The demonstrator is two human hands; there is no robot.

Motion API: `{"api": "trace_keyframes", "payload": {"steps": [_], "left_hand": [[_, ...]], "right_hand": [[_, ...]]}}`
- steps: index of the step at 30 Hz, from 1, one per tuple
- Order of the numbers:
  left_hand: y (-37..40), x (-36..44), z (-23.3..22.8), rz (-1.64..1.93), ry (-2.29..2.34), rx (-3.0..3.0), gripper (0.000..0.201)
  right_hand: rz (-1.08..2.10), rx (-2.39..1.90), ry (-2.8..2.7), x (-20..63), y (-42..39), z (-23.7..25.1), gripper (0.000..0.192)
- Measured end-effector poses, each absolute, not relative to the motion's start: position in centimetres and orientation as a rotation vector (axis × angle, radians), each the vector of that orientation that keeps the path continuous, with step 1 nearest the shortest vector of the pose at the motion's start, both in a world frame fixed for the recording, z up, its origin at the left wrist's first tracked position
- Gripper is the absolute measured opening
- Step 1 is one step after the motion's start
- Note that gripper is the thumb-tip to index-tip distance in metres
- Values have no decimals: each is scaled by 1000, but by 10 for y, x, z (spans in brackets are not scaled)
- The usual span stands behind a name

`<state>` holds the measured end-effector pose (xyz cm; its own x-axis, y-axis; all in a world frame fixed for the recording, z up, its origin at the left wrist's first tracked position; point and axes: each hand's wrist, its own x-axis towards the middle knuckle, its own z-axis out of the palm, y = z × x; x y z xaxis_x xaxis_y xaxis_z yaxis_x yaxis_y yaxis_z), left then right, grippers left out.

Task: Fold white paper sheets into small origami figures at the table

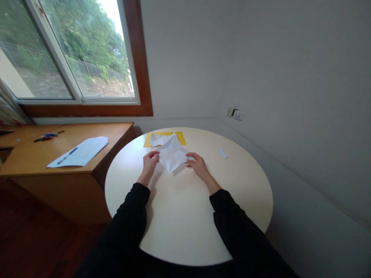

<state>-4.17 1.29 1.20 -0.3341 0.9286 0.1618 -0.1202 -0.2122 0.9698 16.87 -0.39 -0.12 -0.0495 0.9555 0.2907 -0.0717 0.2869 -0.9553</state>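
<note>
A creased sheet of white paper (171, 153) is held up above the round table, its folds forming a star-like pattern with a point toward me. My left hand (150, 161) pinches its left corner between thumb and fingers. At the opposite corner, my right hand (197, 163) grips the paper in the same way. Just behind it, a yellow sheet (181, 138) lies on the table, partly covered. Another piece of white paper (156, 139) rests on the yellow sheet, some of it hidden by the held one.
The round cream table (185, 216) is under my arms. A small white paper strip (222, 152) lies on its right side. To the left, a wooden desk (116, 143) bears white papers (89, 148), a pen (67, 155) and scissors (49, 136). Walls stand behind and right.
</note>
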Motion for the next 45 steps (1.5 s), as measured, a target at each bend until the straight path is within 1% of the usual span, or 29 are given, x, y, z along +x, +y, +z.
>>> {"api": "trace_keyframes", "payload": {"steps": [3,6,9,12,15,26,35,41,45], "left_hand": [[11,-41,13,1622,1198,1086,29],[7,-42,16,1551,1169,1209,34],[4,-44,19,1470,1191,1368,33],[3,-48,20,1401,1265,1475,32],[3,-51,20,1384,1340,1536,32],[9,-51,15,1411,1452,1638,24],[14,-54,12,1374,1558,1770,22],[16,-55,10,1282,1623,1835,24],[16,-55,10,1285,1659,1827,20]], "right_hand": [[1030,-980,-1390,169,1,-7,23],[894,-1020,-1440,171,2,-9,21],[829,-1044,-1485,174,1,-8,26],[864,-1060,-1498,176,-1,-5,36],[887,-1072,-1503,177,-3,-4,39],[788,-1192,-1639,180,-2,-5,38],[646,-1236,-1712,178,0,-7,32],[593,-1276,-1664,178,-1,-5,25],[610,-1263,-1602,179,1,-7,23]]}}
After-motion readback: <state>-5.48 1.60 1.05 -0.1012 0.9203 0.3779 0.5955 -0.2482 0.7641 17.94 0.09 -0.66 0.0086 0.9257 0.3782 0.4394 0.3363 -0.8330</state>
